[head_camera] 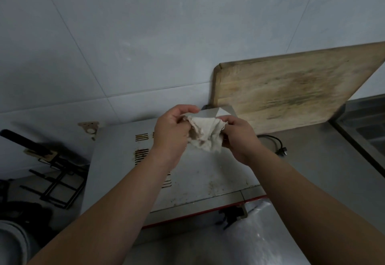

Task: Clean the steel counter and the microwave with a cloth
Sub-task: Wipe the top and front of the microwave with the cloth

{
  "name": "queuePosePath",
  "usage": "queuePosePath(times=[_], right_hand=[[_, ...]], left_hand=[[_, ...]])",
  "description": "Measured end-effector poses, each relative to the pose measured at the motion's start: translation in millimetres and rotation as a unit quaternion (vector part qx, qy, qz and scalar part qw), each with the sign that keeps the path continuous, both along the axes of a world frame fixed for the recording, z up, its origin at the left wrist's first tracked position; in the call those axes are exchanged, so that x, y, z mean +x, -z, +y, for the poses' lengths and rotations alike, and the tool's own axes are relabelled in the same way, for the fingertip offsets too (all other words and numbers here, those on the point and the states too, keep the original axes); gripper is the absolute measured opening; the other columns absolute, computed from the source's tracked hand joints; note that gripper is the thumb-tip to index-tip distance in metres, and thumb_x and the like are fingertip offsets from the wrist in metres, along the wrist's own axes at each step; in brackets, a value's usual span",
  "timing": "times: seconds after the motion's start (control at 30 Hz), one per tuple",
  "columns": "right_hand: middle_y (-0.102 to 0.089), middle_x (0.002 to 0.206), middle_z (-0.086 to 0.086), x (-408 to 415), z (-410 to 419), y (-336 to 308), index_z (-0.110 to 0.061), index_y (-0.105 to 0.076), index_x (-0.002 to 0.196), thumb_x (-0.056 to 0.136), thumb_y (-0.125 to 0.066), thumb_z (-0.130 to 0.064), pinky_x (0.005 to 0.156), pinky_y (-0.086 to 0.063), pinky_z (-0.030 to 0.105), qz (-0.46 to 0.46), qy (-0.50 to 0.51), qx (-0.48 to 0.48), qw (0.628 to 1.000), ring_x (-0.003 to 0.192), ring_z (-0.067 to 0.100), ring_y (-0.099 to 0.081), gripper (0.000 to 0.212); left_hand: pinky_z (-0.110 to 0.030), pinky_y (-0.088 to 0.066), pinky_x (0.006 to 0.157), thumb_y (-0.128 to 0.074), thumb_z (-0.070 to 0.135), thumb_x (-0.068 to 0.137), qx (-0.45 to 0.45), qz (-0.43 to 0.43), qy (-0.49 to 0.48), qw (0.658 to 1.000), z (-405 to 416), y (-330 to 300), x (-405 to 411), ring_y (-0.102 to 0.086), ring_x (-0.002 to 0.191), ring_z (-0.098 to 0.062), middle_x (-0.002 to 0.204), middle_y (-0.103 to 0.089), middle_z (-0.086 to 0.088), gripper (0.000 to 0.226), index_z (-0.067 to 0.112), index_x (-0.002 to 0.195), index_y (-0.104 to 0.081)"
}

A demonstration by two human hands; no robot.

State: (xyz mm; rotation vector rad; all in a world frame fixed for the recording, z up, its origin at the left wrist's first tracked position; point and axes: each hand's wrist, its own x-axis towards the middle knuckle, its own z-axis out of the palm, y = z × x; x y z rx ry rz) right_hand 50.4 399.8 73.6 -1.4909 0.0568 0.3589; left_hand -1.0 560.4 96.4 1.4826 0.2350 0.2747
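Observation:
A crumpled off-white cloth (205,134) is stretched between my two hands, in the air above the microwave. My left hand (171,129) pinches its left edge and my right hand (239,137) grips its right side. The microwave (208,173) is a grey metal box seen from above, with stains on its top, vent slots along its left side and a red strip at its front edge. It stands on the steel counter (312,156), which runs on to the right and shows again near the bottom of the view.
A worn wooden cutting board (291,89) leans against the tiled wall behind the microwave. A black power cord with plug (277,145) lies on the counter beside it. Black stove grates (58,183) sit at the left. A sink's rim (358,139) shows at the right edge.

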Motion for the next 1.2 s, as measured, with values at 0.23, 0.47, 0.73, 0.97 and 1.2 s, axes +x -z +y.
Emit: queuePosePath(times=[0.23, 0.47, 0.73, 0.97, 1.2], right_hand=[[-0.061, 0.117, 0.025, 9, -13, 4, 0.008, -0.057, 0.125, 0.095, -0.046, -0.010, 0.099, -0.045, 0.048, 0.102, -0.052, 0.166, 0.979, 0.106, 0.037, -0.057, 0.037], [-0.063, 0.128, 0.020, 4, -16, 5, -0.005, -0.061, 0.129, 0.095, -0.054, -0.045, 0.103, -0.047, 0.052, 0.093, -0.123, 0.087, 0.984, 0.120, 0.037, -0.060, 0.052], [-0.069, 0.101, 0.015, 6, -18, -1, -0.006, -0.068, 0.107, 0.094, -0.051, -0.010, 0.086, -0.054, 0.044, 0.038, -0.187, 0.105, 0.976, 0.092, 0.028, -0.066, 0.021], [-0.068, 0.105, 0.020, 8, -20, -8, 0.000, -0.064, 0.114, 0.095, -0.045, 0.009, 0.086, -0.057, 0.037, 0.045, -0.161, 0.139, 0.976, 0.094, 0.028, -0.068, 0.029], [-0.071, 0.099, 0.018, 9, -20, -12, -0.004, -0.067, 0.101, 0.096, -0.046, 0.003, 0.078, -0.058, 0.039, 0.060, -0.154, 0.120, 0.979, 0.089, 0.029, -0.069, 0.023]], left_hand=[[-0.029, -0.056, 0.068, -0.045, -0.016, 0.091, -0.169, 0.100, -0.012, 0.980, 10, -1, 6, -0.067, 0.086, -0.019, 0.102, -0.069, -0.008, 0.037, 0.010, 0.107, -0.066], [-0.035, -0.058, 0.067, -0.048, 0.043, 0.101, -0.232, 0.239, 0.057, 0.941, 18, -9, 4, -0.069, 0.095, -0.029, 0.111, -0.071, -0.014, 0.042, 0.009, 0.114, -0.067], [-0.036, -0.054, 0.067, -0.069, 0.022, 0.090, -0.124, 0.251, 0.086, 0.956, 11, -10, 4, -0.063, 0.071, -0.022, 0.074, -0.065, -0.006, 0.022, 0.008, 0.107, -0.069], [-0.036, -0.059, 0.076, -0.078, 0.046, 0.071, -0.023, 0.255, 0.163, 0.953, 0, -15, -2, -0.069, 0.101, -0.024, 0.110, -0.075, -0.004, 0.049, 0.017, 0.111, -0.073], [-0.034, -0.056, 0.085, -0.080, 0.025, 0.081, 0.067, 0.252, 0.224, 0.939, -1, -16, -4, -0.074, 0.093, -0.020, 0.097, -0.078, -0.004, 0.025, 0.015, 0.103, -0.075]])
